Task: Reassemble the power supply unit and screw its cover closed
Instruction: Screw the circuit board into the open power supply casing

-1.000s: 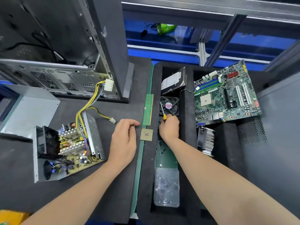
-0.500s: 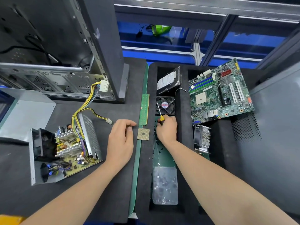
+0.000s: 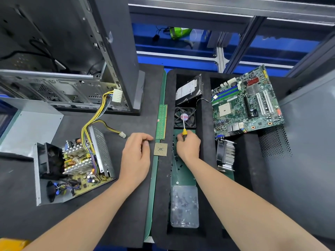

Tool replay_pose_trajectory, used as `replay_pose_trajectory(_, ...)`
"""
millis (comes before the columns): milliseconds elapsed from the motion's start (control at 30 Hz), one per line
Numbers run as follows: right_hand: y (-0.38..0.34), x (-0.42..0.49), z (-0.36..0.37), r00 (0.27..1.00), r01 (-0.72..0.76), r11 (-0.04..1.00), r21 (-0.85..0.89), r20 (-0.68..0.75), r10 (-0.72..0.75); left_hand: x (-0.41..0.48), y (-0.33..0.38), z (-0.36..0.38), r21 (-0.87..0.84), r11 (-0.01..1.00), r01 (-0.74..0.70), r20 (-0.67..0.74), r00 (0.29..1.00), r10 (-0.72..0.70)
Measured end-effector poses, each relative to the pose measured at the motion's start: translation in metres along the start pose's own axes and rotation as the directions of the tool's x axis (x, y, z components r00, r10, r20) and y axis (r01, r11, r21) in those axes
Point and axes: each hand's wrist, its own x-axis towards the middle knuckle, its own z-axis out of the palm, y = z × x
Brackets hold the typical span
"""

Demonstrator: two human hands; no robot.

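Black foam mat (image 3: 18, 187), blue panel (image 3: 272, 49) behind; left grip (image 3: 136, 156) relaxed on mat; right grip (image 3: 188, 147) clasps screwdriver (image 3: 184, 132)

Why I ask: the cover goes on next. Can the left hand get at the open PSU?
Probably yes: the left hand rests empty on the mat beside the PSU, only bare mat between them.

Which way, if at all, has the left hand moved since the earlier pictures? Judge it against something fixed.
No. The left hand lies just left of the chip, fingertips by its top-left corner, exactly as before.
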Motion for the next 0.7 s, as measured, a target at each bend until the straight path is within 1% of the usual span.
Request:
replay_pose_trajectory(100,-0.007,-0.011,-0.007,0.996,0.088,0.996,0.025,-0.015,-0.088,0.000,0.000,0.000,0.002,1.000,-0.004,0.002,1.000,0.004)
replay_pose_trajectory(200,-0.019,-0.020,-0.016,0.991,0.131,0.990,0.051,-0.047,-0.129,0.000,0.001,-0.001,0.011,1.000,-0.015,0.032,0.999,0.015)
replay_pose_trajectory(300,-0.036,-0.030,-0.030,0.993,0.115,0.989,0.092,-0.034,-0.112,0.001,0.004,-0.005,-0.003,1.000,-0.021,0.077,0.997,0.021)
replay_pose_trajectory(400,-0.054,-0.041,-0.048,0.995,0.099,0.979,0.181,-0.011,-0.099,0.007,0.014,-0.010,-0.111,0.993,0.042,0.101,0.994,-0.031)
replay_pose_trajectory(467,-0.066,-0.050,-0.058,0.995,0.097,0.969,0.229,0.003,-0.100,0.014,0.027,-0.015,-0.162,0.984,0.068,0.084,0.995,-0.055)
replay_pose_trajectory(500,-0.072,-0.056,-0.062,0.995,0.082,0.958,0.275,0.032,-0.094,0.018,0.034,-0.018,-0.176,0.982,0.067,0.065,0.996,-0.057)
replay_pose_trajectory(600,-0.097,-0.076,-0.069,0.976,0.012,0.895,0.445,0.190,-0.108,0.030,0.056,-0.035,-0.193,0.981,0.011,0.012,1.000,-0.009)
replay_pose_trajectory(633,-0.106,-0.082,-0.071,0.968,0.011,0.886,0.463,0.219,-0.126,0.032,0.061,-0.043,-0.194,0.981,-0.011,-0.001,1.000,0.011)
replay_pose_trajectory(700,-0.123,-0.093,-0.075,0.958,0.034,0.871,0.490,0.233,-0.169,0.038,0.067,-0.061,-0.217,0.975,-0.042,-0.021,0.999,0.038)
